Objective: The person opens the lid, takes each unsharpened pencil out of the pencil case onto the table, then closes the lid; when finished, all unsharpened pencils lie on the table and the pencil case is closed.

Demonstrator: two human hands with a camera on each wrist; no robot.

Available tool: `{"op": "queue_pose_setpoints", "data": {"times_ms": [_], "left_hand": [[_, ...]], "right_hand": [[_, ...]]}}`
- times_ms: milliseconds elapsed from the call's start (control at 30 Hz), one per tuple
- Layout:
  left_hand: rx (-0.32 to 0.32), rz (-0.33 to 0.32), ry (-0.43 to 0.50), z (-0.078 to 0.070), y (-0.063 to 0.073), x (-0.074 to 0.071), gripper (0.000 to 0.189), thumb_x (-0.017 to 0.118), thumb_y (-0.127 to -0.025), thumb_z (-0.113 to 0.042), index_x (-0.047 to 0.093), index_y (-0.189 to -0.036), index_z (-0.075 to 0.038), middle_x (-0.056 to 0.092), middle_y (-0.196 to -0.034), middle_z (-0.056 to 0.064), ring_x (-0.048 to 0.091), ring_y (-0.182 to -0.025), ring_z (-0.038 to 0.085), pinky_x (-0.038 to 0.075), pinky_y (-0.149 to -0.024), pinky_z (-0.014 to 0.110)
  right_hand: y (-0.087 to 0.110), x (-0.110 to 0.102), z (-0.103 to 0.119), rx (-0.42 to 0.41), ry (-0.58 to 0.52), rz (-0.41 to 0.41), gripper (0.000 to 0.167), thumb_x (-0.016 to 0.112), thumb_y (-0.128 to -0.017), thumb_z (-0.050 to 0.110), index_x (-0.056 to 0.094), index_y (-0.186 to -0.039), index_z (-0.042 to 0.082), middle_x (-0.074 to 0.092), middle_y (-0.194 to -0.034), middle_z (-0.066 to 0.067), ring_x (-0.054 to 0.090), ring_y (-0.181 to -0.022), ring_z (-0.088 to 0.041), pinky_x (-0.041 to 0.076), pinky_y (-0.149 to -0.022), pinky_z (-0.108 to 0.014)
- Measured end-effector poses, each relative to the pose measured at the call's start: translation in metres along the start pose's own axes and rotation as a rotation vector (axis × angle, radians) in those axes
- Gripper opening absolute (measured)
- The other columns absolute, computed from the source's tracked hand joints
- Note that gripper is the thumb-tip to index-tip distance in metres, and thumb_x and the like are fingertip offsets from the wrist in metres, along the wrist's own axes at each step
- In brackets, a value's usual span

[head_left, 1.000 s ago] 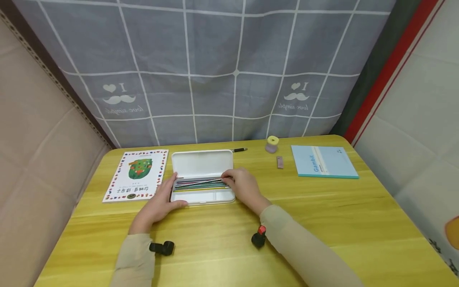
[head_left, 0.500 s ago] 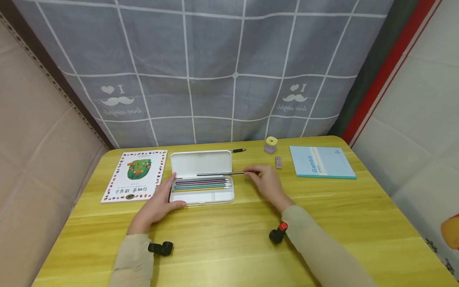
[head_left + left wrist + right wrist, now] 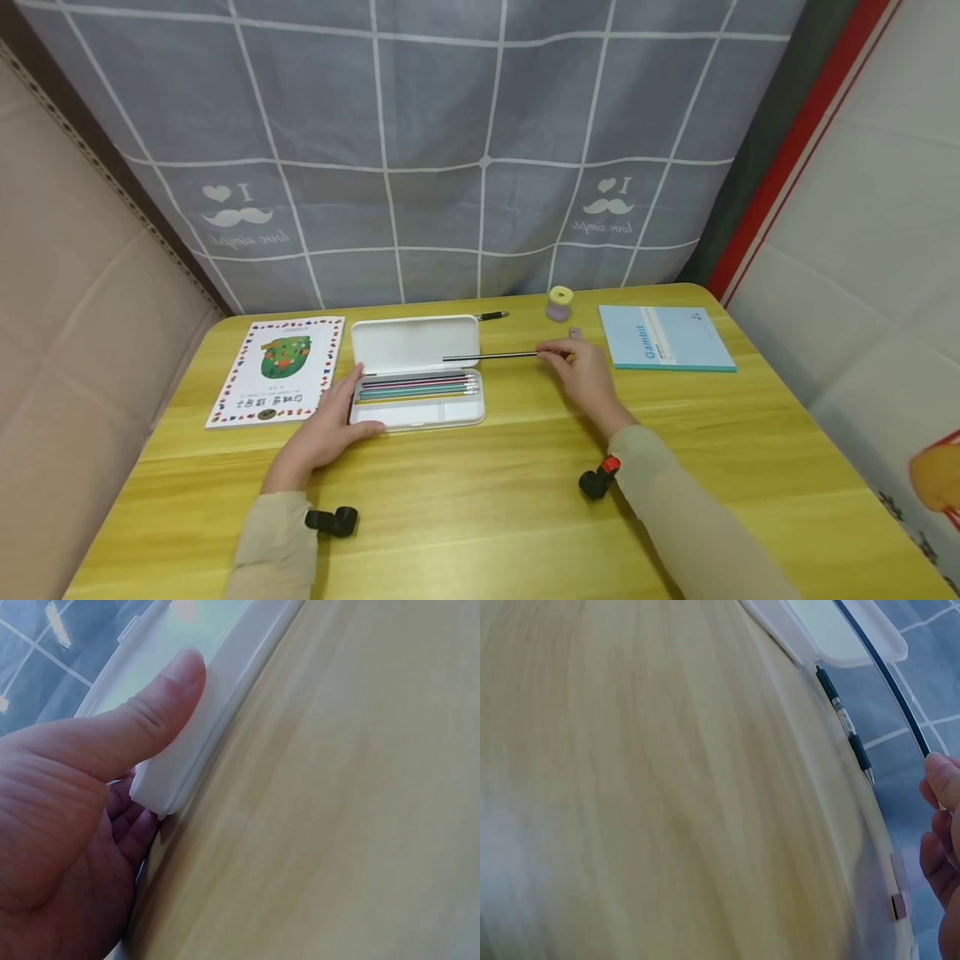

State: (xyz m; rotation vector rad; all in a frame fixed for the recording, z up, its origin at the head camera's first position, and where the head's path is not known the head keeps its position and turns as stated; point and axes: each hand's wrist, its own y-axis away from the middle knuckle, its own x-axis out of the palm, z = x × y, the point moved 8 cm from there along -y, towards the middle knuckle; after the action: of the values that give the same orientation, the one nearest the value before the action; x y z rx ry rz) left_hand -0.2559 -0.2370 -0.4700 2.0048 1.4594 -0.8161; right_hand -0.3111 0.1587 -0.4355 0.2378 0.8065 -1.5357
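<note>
In the head view, an open white pencil case [image 3: 401,415] lies on the table with its lid folded back. Several coloured pencils [image 3: 416,388] lie side by side inside it. My left hand [image 3: 330,427] grips the case's left end, thumb at the front and fingers round the side; the left wrist view shows the thumb [image 3: 154,712] on the white edge. To the right of the case, my right hand [image 3: 583,379] pinches the end of a dark, light-striped pencil [image 3: 491,357]. That pencil points left, over the lid's lower right part. The right wrist view shows the pinched pencil [image 3: 889,679] too.
A picture book [image 3: 279,367] lies left of the case. Behind the lid's right corner is a black pen [image 3: 492,316]. A small yellow-and-lilac object [image 3: 558,304] and a partly hidden eraser [image 3: 575,332] lie beyond my right hand, with a blue notebook [image 3: 667,337] farther right.
My right hand has lifted the dark pencil out of the case and carried it right and slightly back. My left hand stays on the case.
</note>
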Motion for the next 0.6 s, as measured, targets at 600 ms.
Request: {"op": "queue_pose_setpoints", "data": {"times_ms": [600], "left_hand": [[-0.006, -0.001, 0.005, 0.0, 0.0, 0.001, 0.113, 0.079, -0.092, -0.045, 0.006, -0.169, -0.008, 0.01, -0.171, 0.028, 0.005, -0.156, 0.051, 0.004, -0.122, 0.071]], "right_hand": [[0.008, -0.029, -0.04, 0.059, 0.083, -0.034, 0.016, 0.079, -0.095, 0.018, 0.084, -0.106, 0.008, 0.08, -0.104, -0.01, 0.072, -0.094, -0.027, 0.058, -0.084, -0.046]]}}
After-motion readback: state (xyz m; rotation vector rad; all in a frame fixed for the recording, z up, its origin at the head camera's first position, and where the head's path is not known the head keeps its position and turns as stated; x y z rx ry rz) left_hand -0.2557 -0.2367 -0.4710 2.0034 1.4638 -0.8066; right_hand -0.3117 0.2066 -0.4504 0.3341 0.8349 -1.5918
